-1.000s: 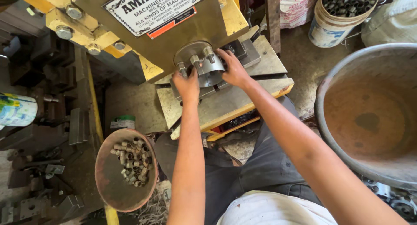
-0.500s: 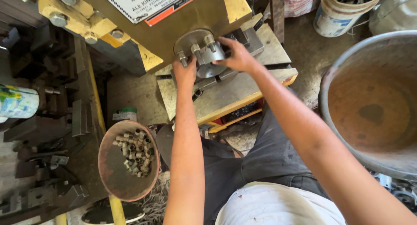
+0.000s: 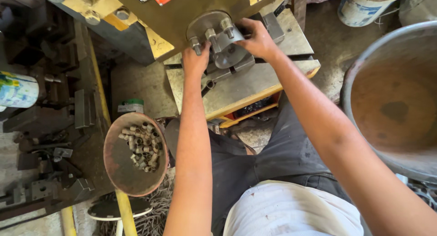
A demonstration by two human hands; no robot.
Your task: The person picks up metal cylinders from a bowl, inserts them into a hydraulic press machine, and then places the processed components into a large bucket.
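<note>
I'm looking down on a cluttered workshop: a gritty concrete floor (image 3: 136, 88), dark metal blocks (image 3: 50, 104) stacked along the left, and a yellow press machine (image 3: 182, 12) at the top. Its flat steel bed plate (image 3: 246, 88) is scuffed and bare toward me. On it sits the round grey die fixture (image 3: 218, 35) with upright bolts. My left hand (image 3: 196, 58) presses against the fixture's left side, fingers curled on it. My right hand (image 3: 259, 38) wraps its right edge, fingers bent; I can't tell whether anything small is pinched there. Left of my knee, a rusty round pan (image 3: 116, 167) holds short metal sleeves (image 3: 143, 145). At right, a large rusty basin (image 3: 391, 113) appears bare inside.
</note>
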